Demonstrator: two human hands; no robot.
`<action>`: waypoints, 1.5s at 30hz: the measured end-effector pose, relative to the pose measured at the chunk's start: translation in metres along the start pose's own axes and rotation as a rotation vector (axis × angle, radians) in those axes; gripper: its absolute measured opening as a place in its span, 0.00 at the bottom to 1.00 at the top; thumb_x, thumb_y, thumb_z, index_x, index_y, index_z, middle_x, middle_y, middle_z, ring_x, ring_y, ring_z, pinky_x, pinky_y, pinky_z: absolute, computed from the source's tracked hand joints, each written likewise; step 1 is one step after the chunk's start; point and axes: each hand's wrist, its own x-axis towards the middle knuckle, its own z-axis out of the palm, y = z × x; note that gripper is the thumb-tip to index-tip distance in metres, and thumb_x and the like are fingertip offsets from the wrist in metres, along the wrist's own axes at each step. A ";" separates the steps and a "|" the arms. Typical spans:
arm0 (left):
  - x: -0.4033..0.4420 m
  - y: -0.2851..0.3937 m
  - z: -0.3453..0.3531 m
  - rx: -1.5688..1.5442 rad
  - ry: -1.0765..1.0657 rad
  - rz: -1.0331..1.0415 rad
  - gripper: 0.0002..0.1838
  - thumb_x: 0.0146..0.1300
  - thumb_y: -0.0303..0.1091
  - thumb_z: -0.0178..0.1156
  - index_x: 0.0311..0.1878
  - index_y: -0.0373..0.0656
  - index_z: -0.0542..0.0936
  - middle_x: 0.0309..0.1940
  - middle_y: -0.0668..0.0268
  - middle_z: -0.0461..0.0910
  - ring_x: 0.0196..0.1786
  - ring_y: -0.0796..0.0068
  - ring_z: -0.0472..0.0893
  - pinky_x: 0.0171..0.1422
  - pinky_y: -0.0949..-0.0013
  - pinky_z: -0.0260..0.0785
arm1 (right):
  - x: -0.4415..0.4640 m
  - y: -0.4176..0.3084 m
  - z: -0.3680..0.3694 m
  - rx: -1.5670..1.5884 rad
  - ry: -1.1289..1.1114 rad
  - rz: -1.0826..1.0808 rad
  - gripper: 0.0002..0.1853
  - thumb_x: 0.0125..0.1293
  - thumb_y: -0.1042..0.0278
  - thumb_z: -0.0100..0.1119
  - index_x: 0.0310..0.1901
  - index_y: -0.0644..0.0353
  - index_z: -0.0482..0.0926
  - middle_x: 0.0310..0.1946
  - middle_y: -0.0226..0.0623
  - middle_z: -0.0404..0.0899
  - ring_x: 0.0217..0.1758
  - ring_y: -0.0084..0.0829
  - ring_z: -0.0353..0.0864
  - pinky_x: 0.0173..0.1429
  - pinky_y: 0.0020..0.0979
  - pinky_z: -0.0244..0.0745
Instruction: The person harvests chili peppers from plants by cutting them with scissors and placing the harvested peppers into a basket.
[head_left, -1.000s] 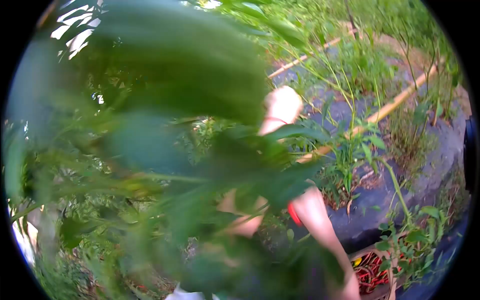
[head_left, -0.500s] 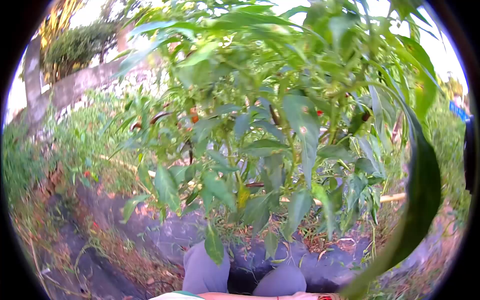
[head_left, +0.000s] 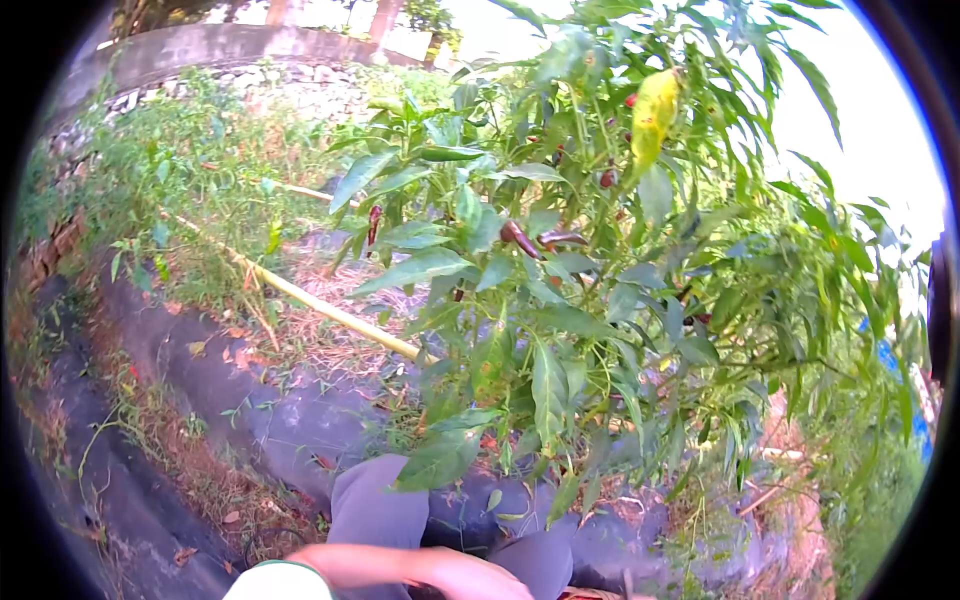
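Observation:
My left hand (head_left: pixel 475 578) lies low across my lap at the bottom edge, its forearm coming from a white sleeve (head_left: pixel 280 582). Its fingers are cut off by the frame, so their hold is hidden. Just right of it, a sliver of something reddish (head_left: pixel 585 594) shows at the edge, too little to name. My right hand is out of view. In front of me stands a leafy chili plant (head_left: pixel 550 385). Dark purplish chili peppers (head_left: pixel 520 240) hang in its middle, and a dark red chili pepper (head_left: pixel 374 228) hangs at its left.
A bamboo pole (head_left: pixel 320 308) runs low behind the plant. Dark plastic sheeting (head_left: pixel 180 350) covers the ground, with dry grass and weeds around it. My knees (head_left: pixel 375 500) are just below the foliage. A stone wall (head_left: pixel 200 50) stands at the back left; something blue (head_left: pixel 888 355) shows at right.
The view has shifted, so the plant now appears farther right and the bamboo pole shows more. My left hand has moved left in view, and more of its forearm and sleeve shows.

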 end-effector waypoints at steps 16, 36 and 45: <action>-0.063 0.115 -0.204 1.275 0.751 -0.211 0.22 0.36 0.36 0.68 0.40 0.42 0.79 0.34 0.66 0.73 0.39 0.69 0.70 0.42 0.69 0.62 | 0.111 -0.141 0.137 -1.017 -0.123 -0.696 0.31 0.34 0.60 0.72 0.40 0.64 0.70 0.19 0.29 0.63 0.21 0.21 0.60 0.25 0.23 0.59; 0.050 0.126 -0.295 1.338 0.835 -0.796 0.09 0.51 0.34 0.54 0.32 0.40 0.80 0.32 0.57 0.79 0.37 0.66 0.79 0.36 0.64 0.70 | 0.163 -0.190 0.113 -1.225 0.031 -0.742 0.24 0.49 0.55 0.63 0.39 0.68 0.71 0.14 0.37 0.66 0.18 0.27 0.64 0.26 0.28 0.61; 0.073 0.091 -0.348 1.600 0.556 -0.844 0.12 0.50 0.22 0.48 0.39 0.35 0.73 0.35 0.51 0.76 0.40 0.54 0.76 0.42 0.61 0.69 | 0.206 -0.213 0.128 -1.700 0.222 -1.190 0.16 0.52 0.62 0.56 0.19 0.68 0.74 0.17 0.50 0.73 0.24 0.45 0.75 0.31 0.37 0.71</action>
